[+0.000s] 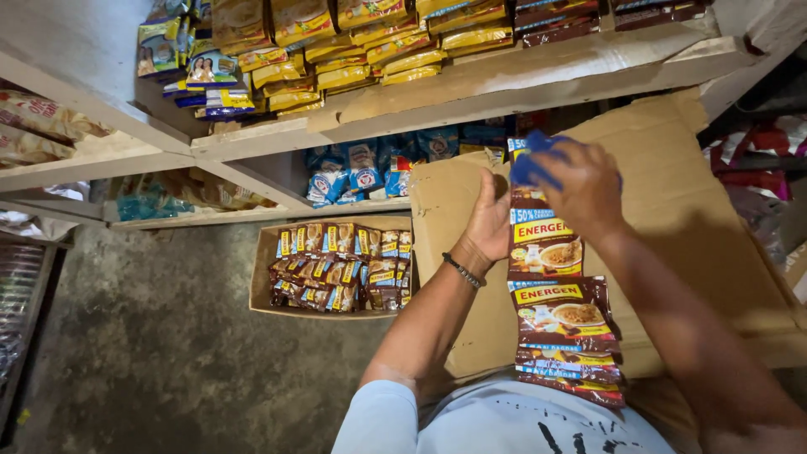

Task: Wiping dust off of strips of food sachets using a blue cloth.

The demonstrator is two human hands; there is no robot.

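left hand [490,220]: gripping the brown sachet strip [555,286] from its left edge
right hand [582,187]: closed on blue cloth [535,161] atop the strip
under both: cardboard box [681,210]
left of hands: tray of brown sachets [340,267]

Long strip of brown sachets [559,303], joined end to end, hanging vertically; blue-edged tops, lying against cardboard
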